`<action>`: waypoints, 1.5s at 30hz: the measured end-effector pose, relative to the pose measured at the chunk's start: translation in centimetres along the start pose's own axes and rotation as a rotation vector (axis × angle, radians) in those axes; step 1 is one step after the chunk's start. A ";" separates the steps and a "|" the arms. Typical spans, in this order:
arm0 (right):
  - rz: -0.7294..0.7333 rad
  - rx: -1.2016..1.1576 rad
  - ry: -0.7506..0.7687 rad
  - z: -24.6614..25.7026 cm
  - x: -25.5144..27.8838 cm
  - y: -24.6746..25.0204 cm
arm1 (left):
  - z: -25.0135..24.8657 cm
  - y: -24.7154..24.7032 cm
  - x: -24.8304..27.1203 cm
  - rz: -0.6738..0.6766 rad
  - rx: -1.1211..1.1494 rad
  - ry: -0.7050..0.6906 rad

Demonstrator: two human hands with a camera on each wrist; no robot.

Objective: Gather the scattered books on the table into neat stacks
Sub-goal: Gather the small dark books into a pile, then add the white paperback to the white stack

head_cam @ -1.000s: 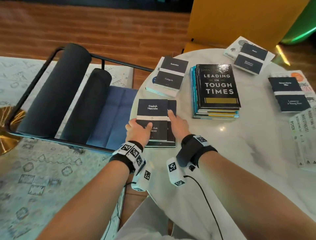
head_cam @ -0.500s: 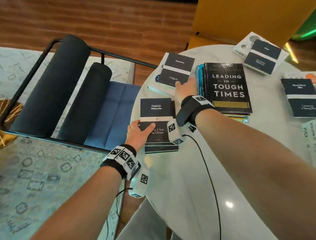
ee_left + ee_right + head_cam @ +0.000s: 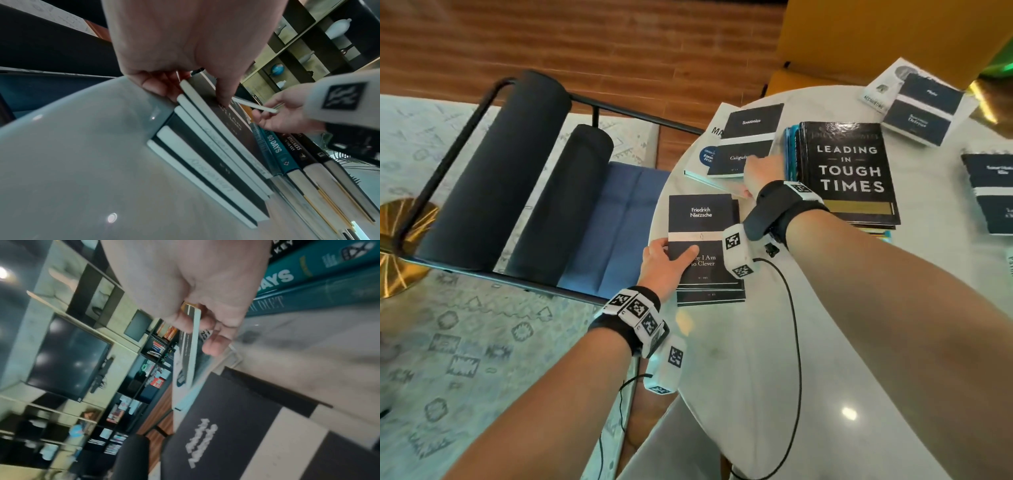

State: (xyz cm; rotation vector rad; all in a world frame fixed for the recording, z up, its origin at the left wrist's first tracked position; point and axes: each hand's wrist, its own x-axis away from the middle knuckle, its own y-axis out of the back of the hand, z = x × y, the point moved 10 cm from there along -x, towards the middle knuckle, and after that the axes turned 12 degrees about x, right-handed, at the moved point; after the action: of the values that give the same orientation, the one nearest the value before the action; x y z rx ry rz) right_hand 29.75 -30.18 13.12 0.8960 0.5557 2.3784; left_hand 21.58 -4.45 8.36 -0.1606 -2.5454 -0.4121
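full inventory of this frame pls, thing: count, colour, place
Nietzsche stack: several thin books, black with white band, near table edge.
Caligula book: one, black, atop a white book, far left.
Leading in Tough Times stack: several, black top, teal spines, centre.
Black paperback on white book: one pair, far edge.
Black paperback: one, right edge, cropped.
Table: one, white marble, round.
Lounge chair: one, black bolsters, blue seat, left.
Rug: one, pale patterned.
Left hand: grips Nietzsche stack.
Right hand: fingers pinch Caligula book's corner.
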 end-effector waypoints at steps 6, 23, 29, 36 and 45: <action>0.012 -0.314 0.092 -0.1 7.2 3.4 | -0.9 0.1 0.7 -0.013 -0.033 0.009; 0.123 0.384 0.148 -10.7 14.7 2.3 | -1.7 -0.1 2.2 -0.045 -0.172 0.019; 0.063 0.378 0.245 -5.9 12.1 2.8 | -2.9 0.3 1.6 -0.100 -0.135 0.009; 0.071 0.419 0.185 -0.5 6.1 2.7 | -13.2 0.7 -2.6 -0.180 -0.420 -0.289; 0.259 0.510 0.027 -0.8 2.6 0.4 | -15.4 -4.0 -10.3 0.110 -0.738 -0.202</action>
State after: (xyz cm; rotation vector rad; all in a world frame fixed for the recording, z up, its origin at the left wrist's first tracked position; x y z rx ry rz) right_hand 27.43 -29.04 14.04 1.2132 1.1533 2.5224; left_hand 37.23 -13.56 14.10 -0.6332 -2.4332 -1.3288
